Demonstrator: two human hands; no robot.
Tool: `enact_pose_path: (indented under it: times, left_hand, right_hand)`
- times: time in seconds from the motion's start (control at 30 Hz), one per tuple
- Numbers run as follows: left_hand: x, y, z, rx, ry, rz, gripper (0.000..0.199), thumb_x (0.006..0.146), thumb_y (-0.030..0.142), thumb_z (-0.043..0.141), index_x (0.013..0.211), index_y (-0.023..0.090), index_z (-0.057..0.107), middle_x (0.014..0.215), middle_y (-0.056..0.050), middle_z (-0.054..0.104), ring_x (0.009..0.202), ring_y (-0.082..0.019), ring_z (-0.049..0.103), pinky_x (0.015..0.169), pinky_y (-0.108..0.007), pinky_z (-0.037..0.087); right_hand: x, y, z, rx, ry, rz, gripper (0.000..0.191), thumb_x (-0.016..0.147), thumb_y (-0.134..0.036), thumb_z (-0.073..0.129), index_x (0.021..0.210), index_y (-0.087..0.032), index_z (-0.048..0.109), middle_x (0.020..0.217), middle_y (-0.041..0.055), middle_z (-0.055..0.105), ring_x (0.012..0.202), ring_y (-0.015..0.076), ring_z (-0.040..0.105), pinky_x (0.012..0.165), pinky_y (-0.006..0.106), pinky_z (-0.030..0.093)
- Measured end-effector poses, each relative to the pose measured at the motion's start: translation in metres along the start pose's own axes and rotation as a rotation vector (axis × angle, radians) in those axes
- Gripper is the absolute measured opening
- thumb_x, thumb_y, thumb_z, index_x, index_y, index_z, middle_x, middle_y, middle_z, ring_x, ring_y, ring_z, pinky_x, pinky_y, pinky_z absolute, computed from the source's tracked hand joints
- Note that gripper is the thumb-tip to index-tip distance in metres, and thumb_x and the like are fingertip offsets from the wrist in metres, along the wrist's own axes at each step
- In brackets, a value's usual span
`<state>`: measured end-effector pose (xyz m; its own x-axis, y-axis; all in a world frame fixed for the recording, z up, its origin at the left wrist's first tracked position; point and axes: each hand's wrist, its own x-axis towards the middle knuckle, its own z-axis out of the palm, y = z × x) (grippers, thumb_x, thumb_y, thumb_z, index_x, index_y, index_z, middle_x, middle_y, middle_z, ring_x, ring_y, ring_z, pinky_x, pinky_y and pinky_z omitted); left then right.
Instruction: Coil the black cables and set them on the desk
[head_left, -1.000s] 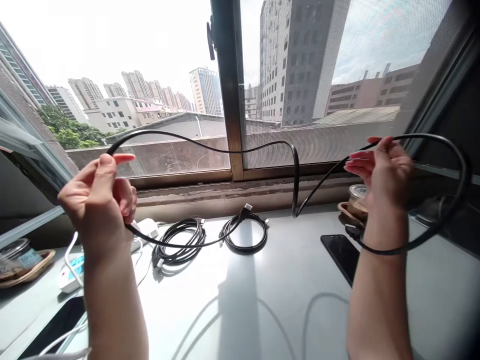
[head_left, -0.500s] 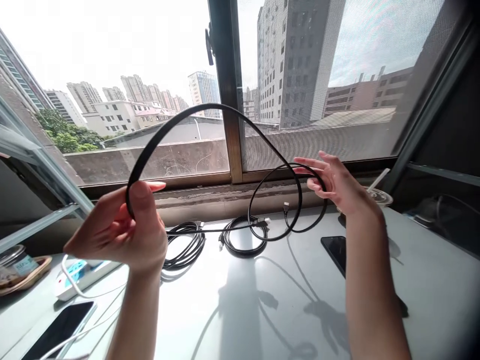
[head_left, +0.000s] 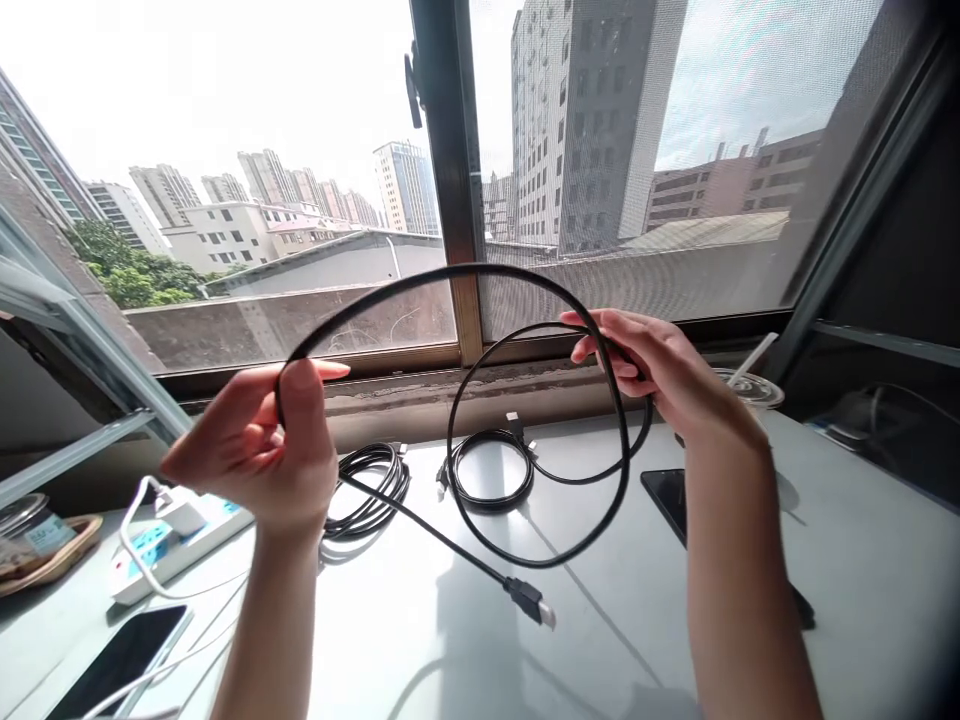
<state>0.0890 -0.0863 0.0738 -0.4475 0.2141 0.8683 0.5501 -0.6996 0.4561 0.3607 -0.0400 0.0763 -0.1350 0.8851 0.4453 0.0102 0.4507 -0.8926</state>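
Note:
A black cable [head_left: 484,270] arches in the air between my two hands. My left hand [head_left: 255,450] pinches it between thumb and fingers, and one end hangs from there with a flat, metal-tipped plug [head_left: 529,600] over the table. My right hand [head_left: 652,370] is closed around the cable where a round loop [head_left: 457,480] hangs down. The cable's other plug [head_left: 514,427] is near the back of the table, at the end of a short hanging length. Behind, two coiled black cables lie on the table: a left coil [head_left: 375,490] and a middle coil [head_left: 491,500].
On the left are a white power strip [head_left: 180,540] with a charger plugged in, a phone [head_left: 120,660] and a food container [head_left: 41,545]. A dark phone [head_left: 664,500] and a lidded cup with straw [head_left: 754,385] stand right. The window frame [head_left: 465,340] rises behind the table.
My right hand has closed onto the cable and moved slightly left. The arch has sunk, the loop has grown lower, and the plug end has swung down toward me. My left hand shifted slightly right.

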Motion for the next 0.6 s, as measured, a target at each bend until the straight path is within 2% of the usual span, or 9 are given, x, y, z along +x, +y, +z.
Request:
enact_pose_path:
  times: [0.07, 0.1, 0.17, 0.23, 0.3, 0.37, 0.43, 0.5, 0.6]
  left_hand:
    - [0.005, 0.005, 0.003, -0.060, 0.022, 0.063, 0.028, 0.080, 0.039, 0.062, 0.063, 0.017, 0.064, 0.041, 0.006, 0.043, 0.035, -0.005, 0.034, 0.037, -0.023, 0.019]
    - [0.007, 0.006, 0.005, -0.100, -0.002, 0.030, 0.029, 0.082, 0.039, 0.060, 0.064, 0.017, 0.064, 0.038, 0.008, 0.040, 0.031, -0.004, 0.031, 0.035, -0.024, 0.017]
    - [0.012, 0.004, 0.006, -0.175, -0.082, -0.147, 0.029, 0.084, 0.040, 0.059, 0.067, 0.016, 0.062, 0.034, 0.010, 0.033, 0.027, -0.003, 0.024, 0.032, -0.025, 0.011]
    - [0.017, -0.001, 0.006, -0.234, -0.139, -0.310, 0.024, 0.083, 0.038, 0.061, 0.071, 0.017, 0.061, 0.032, 0.011, 0.031, 0.026, -0.003, 0.019, 0.031, -0.025, 0.007]
    - [0.021, -0.008, 0.005, -0.287, -0.204, -0.456, 0.019, 0.082, 0.036, 0.062, 0.076, 0.018, 0.061, 0.031, 0.012, 0.028, 0.026, -0.003, 0.016, 0.032, -0.026, 0.005]
    - [0.023, -0.013, 0.005, -0.340, -0.272, -0.545, 0.018, 0.081, 0.035, 0.064, 0.079, 0.018, 0.060, 0.031, 0.012, 0.027, 0.026, -0.004, 0.014, 0.033, -0.027, 0.003]
    - [0.021, -0.016, 0.008, -0.377, -0.322, -0.572, 0.019, 0.081, 0.036, 0.065, 0.078, 0.018, 0.059, 0.030, 0.012, 0.027, 0.026, -0.004, 0.014, 0.034, -0.027, 0.003]
    - [0.014, -0.017, 0.013, -0.398, -0.377, -0.579, 0.022, 0.081, 0.039, 0.064, 0.077, 0.019, 0.058, 0.031, 0.012, 0.027, 0.026, -0.004, 0.013, 0.034, -0.026, 0.003]
    - [-0.001, -0.014, 0.023, -0.397, -0.454, -0.567, 0.026, 0.080, 0.045, 0.063, 0.074, 0.020, 0.058, 0.034, 0.011, 0.027, 0.028, -0.003, 0.015, 0.032, -0.024, 0.005]
  right_hand:
    - [0.003, 0.005, -0.005, 0.000, 0.118, -0.016, 0.037, 0.074, -0.046, 0.068, 0.102, -0.022, 0.070, 0.074, 0.0015, 0.062, 0.044, 0.0035, 0.025, 0.034, 0.018, 0.014]
    - [0.005, 0.007, -0.006, -0.006, 0.183, -0.023, 0.036, 0.073, -0.041, 0.070, 0.103, -0.022, 0.070, 0.071, 0.0008, 0.061, 0.043, 0.0032, 0.024, 0.033, 0.018, 0.014]
    - [0.007, 0.011, -0.009, -0.035, 0.292, -0.033, 0.036, 0.072, -0.035, 0.071, 0.105, -0.022, 0.069, 0.062, -0.0010, 0.059, 0.040, 0.0030, 0.023, 0.032, 0.018, 0.013]
    - [0.009, 0.014, -0.010, -0.071, 0.345, -0.021, 0.033, 0.072, -0.034, 0.071, 0.102, -0.019, 0.071, 0.050, -0.0035, 0.051, 0.038, 0.0033, 0.023, 0.032, 0.018, 0.012]
    - [0.008, 0.015, -0.010, -0.103, 0.293, 0.021, 0.030, 0.073, -0.037, 0.071, 0.094, -0.017, 0.073, 0.043, -0.0052, 0.042, 0.037, 0.0040, 0.026, 0.033, 0.018, 0.012]
    - [0.007, 0.014, -0.009, -0.095, 0.193, 0.066, 0.032, 0.074, -0.044, 0.069, 0.091, -0.016, 0.072, 0.045, -0.0049, 0.041, 0.038, 0.0039, 0.027, 0.033, 0.018, 0.013]
    - [0.007, 0.013, -0.005, -0.034, 0.117, 0.093, 0.038, 0.076, -0.051, 0.066, 0.092, -0.017, 0.069, 0.052, -0.0030, 0.049, 0.038, 0.0030, 0.027, 0.033, 0.018, 0.013]
    - [0.009, 0.013, 0.001, 0.036, 0.103, 0.098, 0.040, 0.075, -0.056, 0.064, 0.089, -0.018, 0.063, 0.063, -0.0011, 0.056, 0.040, 0.0028, 0.029, 0.033, 0.017, 0.015]
    - [0.014, 0.017, 0.013, 0.001, 0.134, 0.012, 0.038, 0.074, -0.054, 0.066, 0.085, -0.020, 0.057, 0.077, 0.0001, 0.058, 0.054, 0.0058, 0.044, 0.039, 0.016, 0.029]
